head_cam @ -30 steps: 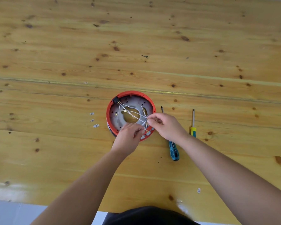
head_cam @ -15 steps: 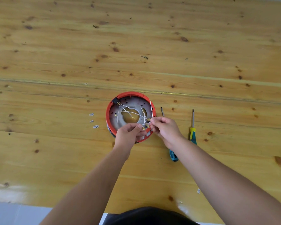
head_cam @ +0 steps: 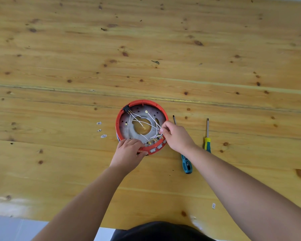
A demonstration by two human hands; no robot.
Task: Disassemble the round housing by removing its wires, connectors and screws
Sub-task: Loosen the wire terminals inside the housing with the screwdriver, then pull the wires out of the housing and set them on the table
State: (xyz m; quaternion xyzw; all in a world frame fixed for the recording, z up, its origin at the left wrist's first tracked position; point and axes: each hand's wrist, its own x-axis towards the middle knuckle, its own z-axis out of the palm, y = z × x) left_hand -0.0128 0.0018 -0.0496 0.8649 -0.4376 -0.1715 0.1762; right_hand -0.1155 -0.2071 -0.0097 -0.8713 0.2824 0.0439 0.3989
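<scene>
The round housing (head_cam: 129, 105) has a red rim and a grey inner plate with a central hole, and lies on the wooden table. Thin white wires (head_cam: 146, 122) with gold ring terminals cross the plate toward a cluster of gold connectors (head_cam: 154, 140) at the near rim. A black connector (head_cam: 126, 108) sits at the far-left rim. My left hand (head_cam: 129, 151) grips the housing's near edge. My right hand (head_cam: 176, 136) pinches a bundle of the white wires at the right rim.
Two screwdrivers lie right of the housing: a teal-handled one (head_cam: 187, 165), partly under my right wrist, and a yellow-and-teal one (head_cam: 207, 142). Small white bits (head_cam: 101, 130) lie left of the housing. Another white bit (head_cam: 214, 205) lies near the table's front edge (head_cam: 42, 219).
My right hand has shifted from the near-rim connectors up to the right rim, drawing the white wires with it. My left hand has slid lower onto the housing's near edge.
</scene>
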